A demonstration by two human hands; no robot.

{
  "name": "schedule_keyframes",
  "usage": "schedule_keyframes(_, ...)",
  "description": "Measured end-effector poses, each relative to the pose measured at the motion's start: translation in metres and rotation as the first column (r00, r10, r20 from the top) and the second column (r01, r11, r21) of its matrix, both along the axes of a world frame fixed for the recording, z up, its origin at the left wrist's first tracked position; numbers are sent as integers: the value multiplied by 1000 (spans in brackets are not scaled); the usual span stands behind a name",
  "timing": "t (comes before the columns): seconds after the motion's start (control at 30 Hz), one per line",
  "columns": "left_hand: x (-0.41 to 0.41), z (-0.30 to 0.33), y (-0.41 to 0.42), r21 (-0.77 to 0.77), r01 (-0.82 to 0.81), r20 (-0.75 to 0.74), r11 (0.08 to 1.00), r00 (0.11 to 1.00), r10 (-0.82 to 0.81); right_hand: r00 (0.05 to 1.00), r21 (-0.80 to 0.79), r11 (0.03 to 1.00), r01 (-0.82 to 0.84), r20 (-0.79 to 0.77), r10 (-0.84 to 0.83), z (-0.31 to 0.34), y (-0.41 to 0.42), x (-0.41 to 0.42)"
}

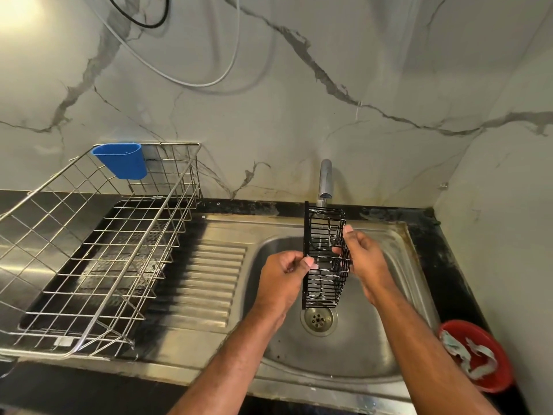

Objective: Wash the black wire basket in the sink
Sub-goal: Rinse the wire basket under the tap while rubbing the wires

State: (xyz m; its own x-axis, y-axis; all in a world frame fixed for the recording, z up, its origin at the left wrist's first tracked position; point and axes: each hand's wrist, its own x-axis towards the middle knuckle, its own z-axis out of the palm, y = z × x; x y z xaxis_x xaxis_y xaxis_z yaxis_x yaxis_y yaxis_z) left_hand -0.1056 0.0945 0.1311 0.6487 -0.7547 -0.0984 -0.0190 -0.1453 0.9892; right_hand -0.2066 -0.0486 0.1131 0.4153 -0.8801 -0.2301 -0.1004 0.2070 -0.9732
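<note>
1. Both hands clamped on the black wire basket [326, 259], held upright over the sink [353, 348] drain: left hand [287, 274] pinching its edge, right hand [363, 259] gripping the side
2. Soapy wires, likely slippery; could drop and clang
3. Open room left; tap [324, 181] close behind, wall tight right

I'm looking at a home kitchen: stainless sink [344, 348] with ribbed drainboard [206, 283], tap [324, 181] at the back, set in a black tabletop [443, 259]. Marble-look wall [299, 100] behind (loose cables hanging on it). Wire dish rack [98, 250] with blue cup holder [119, 160], red bowl [478, 354] beside the sink.
</note>
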Motion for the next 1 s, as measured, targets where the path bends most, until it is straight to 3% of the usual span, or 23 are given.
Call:
schedule_keyframes(0.3,1,1,-2,-17,-6,-67,1000,998,5,999,32,999,9,-31,-8,4,-3,3)
schedule_keyframes(1.0,-1,5,-3,-46,9,-17,999,1000,-9,998,-66,997,28,-45,-31,8,-4,-2)
